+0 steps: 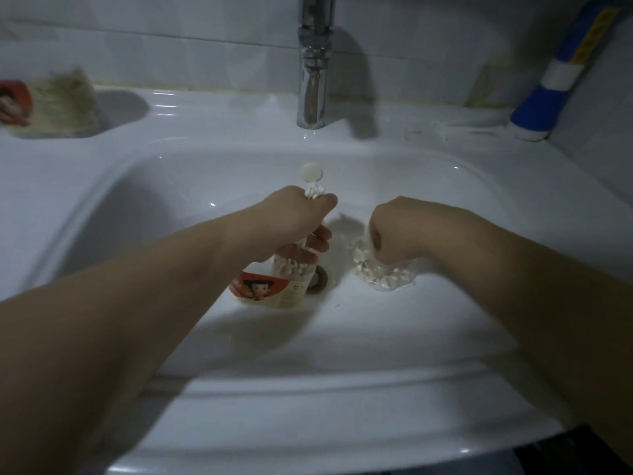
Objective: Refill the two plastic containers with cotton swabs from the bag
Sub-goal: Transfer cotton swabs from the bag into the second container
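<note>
Two hands work over the sink (137, 207) drain — left hand (291, 224) clenched around cotton swabs (314, 192) above the container (274, 286), right hand (394, 231) fisted on the bag (380, 274).

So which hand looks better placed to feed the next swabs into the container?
Left, probably. The left hand already grips a bunch of cotton swabs directly above the labelled container, while the right hand is busy in the clear bag.
</note>
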A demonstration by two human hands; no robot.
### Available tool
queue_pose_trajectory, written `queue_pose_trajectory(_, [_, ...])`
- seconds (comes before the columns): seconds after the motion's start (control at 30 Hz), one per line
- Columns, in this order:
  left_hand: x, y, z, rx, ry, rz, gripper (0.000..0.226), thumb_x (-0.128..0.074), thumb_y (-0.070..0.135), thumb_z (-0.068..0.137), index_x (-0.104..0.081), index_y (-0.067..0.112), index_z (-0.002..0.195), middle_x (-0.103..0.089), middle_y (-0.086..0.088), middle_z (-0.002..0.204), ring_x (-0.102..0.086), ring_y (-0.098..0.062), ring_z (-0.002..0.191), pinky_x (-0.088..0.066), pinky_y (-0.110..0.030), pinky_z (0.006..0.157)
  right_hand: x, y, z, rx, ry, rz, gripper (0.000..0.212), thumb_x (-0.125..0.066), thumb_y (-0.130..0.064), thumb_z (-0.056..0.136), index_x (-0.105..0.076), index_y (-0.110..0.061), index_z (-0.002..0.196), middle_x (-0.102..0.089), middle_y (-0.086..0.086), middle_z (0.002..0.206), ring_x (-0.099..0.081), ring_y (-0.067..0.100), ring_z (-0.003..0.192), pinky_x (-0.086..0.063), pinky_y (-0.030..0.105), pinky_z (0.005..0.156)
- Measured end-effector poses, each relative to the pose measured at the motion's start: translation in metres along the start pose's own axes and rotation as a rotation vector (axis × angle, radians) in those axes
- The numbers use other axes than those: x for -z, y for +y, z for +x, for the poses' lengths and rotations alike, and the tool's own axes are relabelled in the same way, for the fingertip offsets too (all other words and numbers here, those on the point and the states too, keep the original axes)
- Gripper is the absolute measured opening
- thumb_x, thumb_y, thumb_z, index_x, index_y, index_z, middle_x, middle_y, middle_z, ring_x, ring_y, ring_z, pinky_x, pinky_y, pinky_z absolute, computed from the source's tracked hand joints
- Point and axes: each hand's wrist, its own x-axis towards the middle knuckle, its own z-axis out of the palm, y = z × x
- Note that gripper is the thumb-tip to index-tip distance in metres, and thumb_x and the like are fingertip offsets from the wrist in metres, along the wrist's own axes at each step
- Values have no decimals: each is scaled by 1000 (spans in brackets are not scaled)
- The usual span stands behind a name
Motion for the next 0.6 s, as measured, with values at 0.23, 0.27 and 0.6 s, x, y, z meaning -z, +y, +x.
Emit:
queue_pose_trajectory(0.23, [7, -1, 2, 29, 73, 37, 23, -56, 40, 99, -59, 18, 102, -76, -10, 88, -77, -20, 66, -57, -30, 51, -2, -5, -1, 78, -4, -9, 14, -61, -19, 83, -74, -17, 88, -66, 1, 76, -65, 25, 79, -58, 30, 77])
queue_pose_trajectory(0.27, [7, -1, 2, 29, 79, 41, 23, -56, 40, 99, -59, 18, 101, -76, -10, 88, -77, -20, 66, -56, -29, 50, -1, -4, -1, 79, 19, 8, 15, -60, -19, 84, -74, -17, 90, -65, 0, 77, -66, 26, 81, -59, 34, 80])
queue_pose_trajectory(0.6, [3, 3, 2, -152, 168, 110, 33, -64, 49, 94, -67, 16, 96, -74, 1, 77, -68, -4, 53, -50, -20, 46, 14, -4, -4, 183, 235, 182, 20, -57, -12, 90, -73, -10, 80, -69, 8, 75, -65, 30, 75, -56, 42, 73])
